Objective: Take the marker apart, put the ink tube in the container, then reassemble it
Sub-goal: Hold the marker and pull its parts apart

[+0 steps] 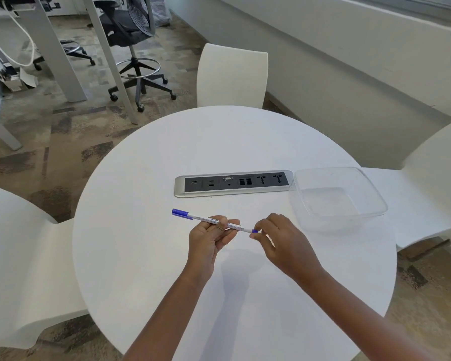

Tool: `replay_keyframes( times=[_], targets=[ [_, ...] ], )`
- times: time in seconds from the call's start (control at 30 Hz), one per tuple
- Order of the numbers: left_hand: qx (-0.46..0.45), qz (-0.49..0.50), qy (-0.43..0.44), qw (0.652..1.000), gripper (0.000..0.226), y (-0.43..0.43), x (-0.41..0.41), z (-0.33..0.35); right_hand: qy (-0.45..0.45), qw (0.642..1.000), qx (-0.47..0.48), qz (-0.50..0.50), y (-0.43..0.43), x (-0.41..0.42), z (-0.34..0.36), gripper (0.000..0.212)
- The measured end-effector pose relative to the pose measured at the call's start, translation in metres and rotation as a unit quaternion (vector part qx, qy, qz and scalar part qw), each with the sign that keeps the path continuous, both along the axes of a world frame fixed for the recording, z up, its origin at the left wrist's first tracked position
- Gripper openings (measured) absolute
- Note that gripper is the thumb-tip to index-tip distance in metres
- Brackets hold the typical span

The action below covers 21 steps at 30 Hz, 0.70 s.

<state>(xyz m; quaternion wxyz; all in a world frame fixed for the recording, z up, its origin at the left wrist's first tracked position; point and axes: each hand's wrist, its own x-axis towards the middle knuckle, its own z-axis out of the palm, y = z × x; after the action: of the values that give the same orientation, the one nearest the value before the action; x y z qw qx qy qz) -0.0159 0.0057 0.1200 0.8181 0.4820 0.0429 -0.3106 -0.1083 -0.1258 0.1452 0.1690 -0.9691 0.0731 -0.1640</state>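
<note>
A round white worktop [167,295] fills the middle of the frame, and both hands meet just below its centre, raised a little over the surface. The marker [206,220] lies nearly level between them, running from left of centre down toward the middle of the frame, its white barrel printed with small text that is too fine to read. Its blue cap [180,212] points toward the left and sits free of either hand. The left hand [208,237] is curled around the barrel's middle, thumb on top and fingers underneath. The right hand [279,239] pinches the small blue end plug [254,231] at the marker's other end between thumb and fingertips, the rest of its fingers loosely bent.

The clear plastic container [336,198] stands on the worktop at the right of the frame, well apart from the hands. Just beside its left edge, a silver and black socket panel [232,183] is set into the worktop. White chairs [232,74] surround the worktop at the top, left and right.
</note>
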Motion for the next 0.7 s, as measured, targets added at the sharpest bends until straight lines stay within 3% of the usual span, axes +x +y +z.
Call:
replay_keyframes(
  times=[0.13,0.33,0.43,0.53,0.7],
  targets=[
    [0.003,0.002,-0.005,1.0,0.01,-0.001,0.001,0.001,-0.044,0.99,-0.129,0.043,-0.002,0.001,-0.001,0.02],
    [0.004,-0.007,-0.002,1.0,0.012,-0.004,-0.001,0.0,-0.047,0.986,-0.146,0.061,-0.006,0.003,-0.003,0.02],
    [0.01,-0.01,-0.003,1.0,0.011,-0.005,0.0,0.0,-0.001,0.995,-0.076,0.061,-0.007,0.003,-0.003,0.015],
    [0.014,-0.015,-0.002,1.0,0.01,-0.006,0.001,0.0,0.091,0.993,0.058,0.048,-0.01,0.008,0.001,0.016],
    [0.013,-0.034,-0.003,0.999,0.01,-0.008,0.003,0.0,0.197,0.943,0.269,-0.01,-0.019,0.013,0.011,0.027]
  ],
)
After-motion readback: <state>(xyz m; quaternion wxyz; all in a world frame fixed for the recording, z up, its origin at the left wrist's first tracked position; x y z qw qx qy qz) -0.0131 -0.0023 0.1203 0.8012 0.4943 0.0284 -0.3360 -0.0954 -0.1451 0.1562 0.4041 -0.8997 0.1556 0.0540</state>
